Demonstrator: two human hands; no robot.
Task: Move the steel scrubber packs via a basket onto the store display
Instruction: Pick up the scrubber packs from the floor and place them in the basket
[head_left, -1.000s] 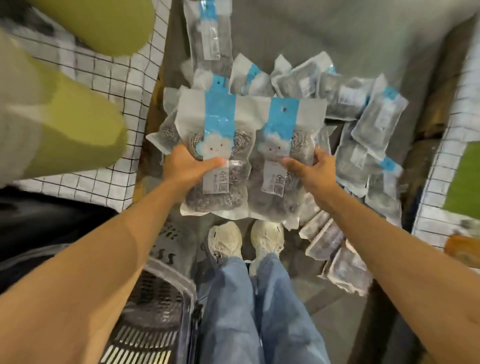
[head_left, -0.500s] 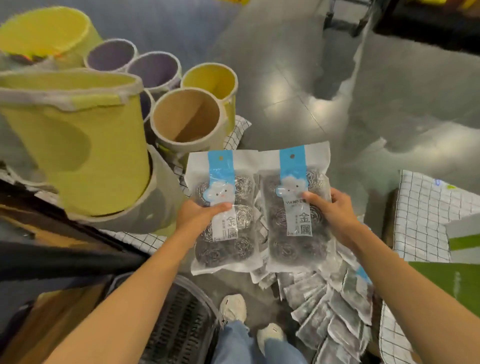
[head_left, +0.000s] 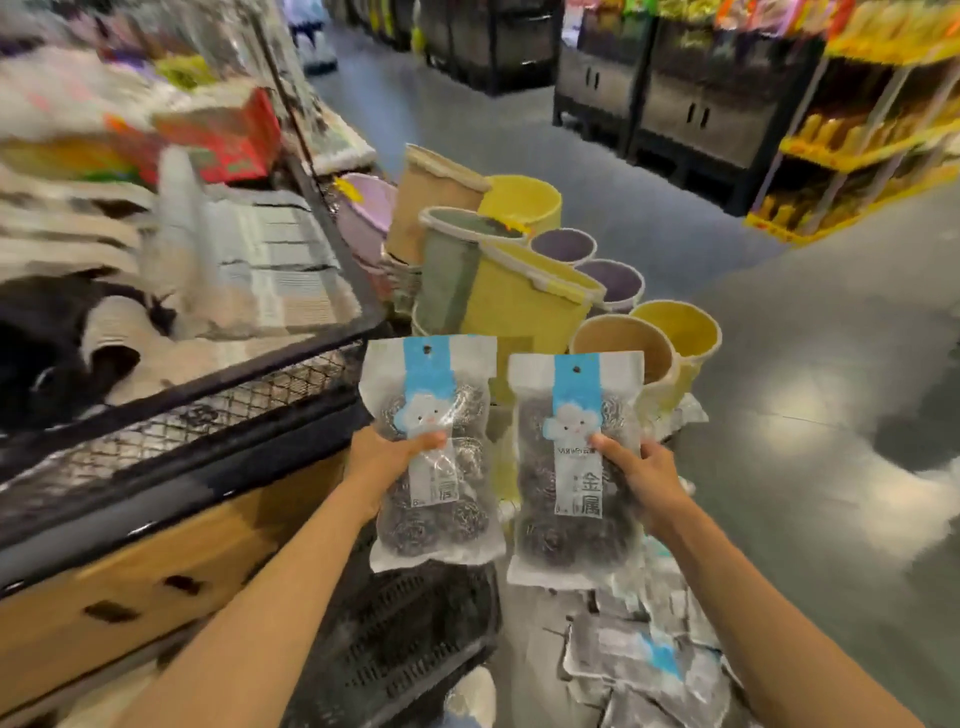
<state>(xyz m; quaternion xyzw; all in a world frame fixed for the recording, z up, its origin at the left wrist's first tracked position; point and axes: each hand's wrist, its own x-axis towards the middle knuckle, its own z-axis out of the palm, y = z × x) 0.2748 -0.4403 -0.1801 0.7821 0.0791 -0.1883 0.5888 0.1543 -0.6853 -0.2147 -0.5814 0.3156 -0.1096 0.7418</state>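
Fingers pinch two packs: left hand grips left pack, right hand grips right pack

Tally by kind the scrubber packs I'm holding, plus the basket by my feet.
Scrubber packs held: 2, left pack in left hand, right pack in right hand
Black basket: 1
Total: 3
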